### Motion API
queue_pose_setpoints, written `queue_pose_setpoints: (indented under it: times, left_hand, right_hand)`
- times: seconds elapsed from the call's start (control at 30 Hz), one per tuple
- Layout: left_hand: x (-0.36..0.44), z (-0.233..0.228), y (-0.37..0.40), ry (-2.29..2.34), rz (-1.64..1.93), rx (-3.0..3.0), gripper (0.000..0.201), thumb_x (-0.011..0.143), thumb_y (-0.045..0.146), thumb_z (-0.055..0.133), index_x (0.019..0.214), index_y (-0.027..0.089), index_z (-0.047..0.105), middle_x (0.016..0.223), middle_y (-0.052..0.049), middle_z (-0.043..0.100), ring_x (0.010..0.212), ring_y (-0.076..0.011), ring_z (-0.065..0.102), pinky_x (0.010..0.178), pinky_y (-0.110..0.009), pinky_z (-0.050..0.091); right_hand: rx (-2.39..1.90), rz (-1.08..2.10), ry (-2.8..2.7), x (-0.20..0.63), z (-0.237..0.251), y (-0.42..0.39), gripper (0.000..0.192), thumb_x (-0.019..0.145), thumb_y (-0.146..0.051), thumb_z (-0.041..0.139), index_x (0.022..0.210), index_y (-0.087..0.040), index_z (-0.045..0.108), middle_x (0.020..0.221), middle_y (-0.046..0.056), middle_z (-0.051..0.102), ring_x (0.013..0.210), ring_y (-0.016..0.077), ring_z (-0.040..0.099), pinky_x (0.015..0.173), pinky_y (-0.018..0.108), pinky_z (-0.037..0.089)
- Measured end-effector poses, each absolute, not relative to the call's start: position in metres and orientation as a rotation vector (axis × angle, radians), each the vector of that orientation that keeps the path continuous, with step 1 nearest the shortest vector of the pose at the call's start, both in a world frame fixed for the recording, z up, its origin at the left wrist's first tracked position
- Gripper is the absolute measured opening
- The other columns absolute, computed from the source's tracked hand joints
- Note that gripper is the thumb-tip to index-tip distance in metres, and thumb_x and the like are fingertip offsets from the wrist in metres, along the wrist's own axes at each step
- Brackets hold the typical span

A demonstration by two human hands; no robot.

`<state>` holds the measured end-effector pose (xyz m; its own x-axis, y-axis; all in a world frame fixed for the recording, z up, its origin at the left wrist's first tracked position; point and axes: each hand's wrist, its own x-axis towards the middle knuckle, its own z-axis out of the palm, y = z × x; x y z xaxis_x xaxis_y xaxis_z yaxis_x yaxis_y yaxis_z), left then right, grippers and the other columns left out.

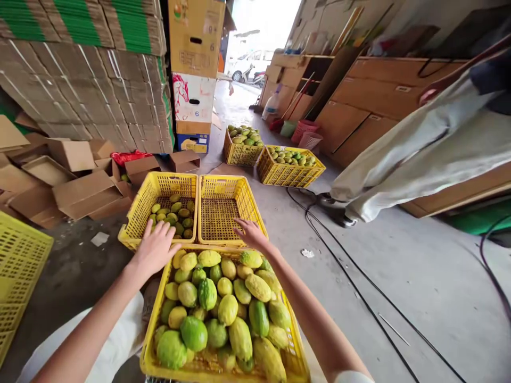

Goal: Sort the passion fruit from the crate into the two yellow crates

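Reaches forward with left hand (156,249) and right hand (252,234), loosely spreading empty fingers just beyond green-yellow fruit (228,310) heaped closer in.

So the left grip (154,246) and right grip (251,234) are just bare hands, slim fingers, on slender bare forearms (96,324). Clothes-wise it's all pretty pale: there's a sliver of white sleeve (353,377) on the right arm, and some loose, plain white fabric (85,338) by the left arm, softly creased, but honestly can't tell if that's shirt or pants.
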<state>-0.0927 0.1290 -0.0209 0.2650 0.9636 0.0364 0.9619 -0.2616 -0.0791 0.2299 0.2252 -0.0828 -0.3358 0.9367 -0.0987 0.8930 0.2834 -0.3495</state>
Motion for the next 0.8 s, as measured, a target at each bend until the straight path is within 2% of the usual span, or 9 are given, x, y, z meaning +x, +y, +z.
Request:
queue_pose_setpoints:
  times: [0.1,0.2,0.3,0.37,0.47,0.57,0.63,0.7,0.8]
  left_hand:
    - [-0.102,0.015,0.103,-1.831,-0.249,-2.390,0.052,0.098,0.044,0.038,0.135,0.015,0.060,0.140,-0.018,0.062,0.132,-0.0340,0.054,0.118,-0.057,0.029]
    - [-0.108,0.014,0.074,-1.852,-0.235,-2.520,0.050,0.096,0.046,0.042,0.133,0.018,0.062,0.135,-0.016,0.065,0.128,-0.0335,0.058,0.117,-0.058,0.030]
    - [-0.108,-0.011,0.050,-1.889,-0.043,-2.560,0.048,0.093,0.045,0.048,0.129,0.020,0.066,0.138,-0.017,0.063,0.138,-0.0380,0.048,0.120,-0.067,0.015]
    - [-0.108,-0.028,0.042,-1.913,0.061,-2.548,0.049,0.090,0.046,0.053,0.129,0.021,0.066,0.146,-0.017,0.057,0.146,-0.0399,0.037,0.120,-0.070,0.007]
    - [-0.112,-0.040,0.041,-1.935,0.158,-2.606,0.059,0.087,0.050,0.059,0.138,0.022,0.060,0.161,-0.017,0.038,0.154,-0.0417,0.018,0.118,-0.073,0.002]
    - [-0.119,-0.040,0.044,-1.992,0.179,-2.644,0.078,0.083,0.056,0.064,0.150,0.021,0.047,0.167,-0.018,0.021,0.155,-0.0440,0.005,0.115,-0.076,-0.003]
    - [-0.122,-0.039,0.048,-2.045,0.052,-2.586,0.083,0.085,0.056,0.061,0.155,0.020,0.037,0.169,-0.018,0.013,0.155,-0.0436,-0.001,0.116,-0.074,-0.006]
    - [-0.122,-0.041,0.052,-2.120,-0.136,-2.480,0.081,0.088,0.052,0.059,0.157,0.021,0.032,0.170,-0.015,0.010,0.156,-0.0423,-0.002,0.119,-0.070,-0.006]
    - [-0.120,-0.043,0.056,-2.221,-0.366,-2.357,0.072,0.089,0.044,0.059,0.153,0.020,0.036,0.168,-0.015,0.016,0.156,-0.0381,0.009,0.124,-0.062,0.006]
  right_hand:
    - [-1.561,0.500,-2.317,0.249,-0.046,0.188,0.044,0.101,-0.036,0.043,0.142,-0.026,0.054,0.134,0.009,0.068,0.120,0.0231,0.067,0.105,0.038,0.050]
    - [-1.547,0.448,-2.408,0.279,-0.034,0.131,0.041,0.098,-0.033,0.048,0.137,-0.025,0.057,0.120,0.009,0.075,0.107,0.0249,0.072,0.097,0.041,0.054]
    - [-1.659,0.339,-2.471,0.313,-0.043,0.072,0.040,0.094,-0.033,0.055,0.131,-0.023,0.062,0.115,0.012,0.076,0.107,0.0292,0.072,0.100,0.050,0.050]
    - [-1.751,0.279,-2.378,0.331,-0.054,0.043,0.038,0.092,-0.034,0.057,0.127,-0.023,0.065,0.115,0.012,0.076,0.107,0.0305,0.071,0.100,0.052,0.048]
    - [-1.836,0.242,-2.194,0.342,-0.067,0.017,0.030,0.094,-0.036,0.052,0.114,-0.025,0.072,0.106,0.010,0.079,0.104,0.0291,0.072,0.101,0.053,0.046]
    - [-1.876,0.282,-2.123,0.335,-0.073,0.009,0.035,0.098,-0.042,0.045,0.097,-0.027,0.076,0.097,0.008,0.080,0.102,0.0277,0.072,0.109,0.057,0.037]
    - [-1.878,0.308,-2.132,0.329,-0.076,0.008,0.039,0.099,-0.044,0.041,0.099,-0.026,0.076,0.101,0.008,0.080,0.104,0.0268,0.072,0.113,0.057,0.032]
    - [-1.882,0.314,-2.164,0.328,-0.080,0.010,0.039,0.100,-0.043,0.040,0.109,-0.024,0.073,0.103,0.009,0.080,0.104,0.0268,0.072,0.115,0.058,0.029]
    - [-1.929,0.282,-2.236,0.332,-0.089,0.014,0.039,0.100,-0.042,0.041,0.116,-0.023,0.071,0.099,0.010,0.080,0.104,0.0286,0.072,0.115,0.060,0.027]
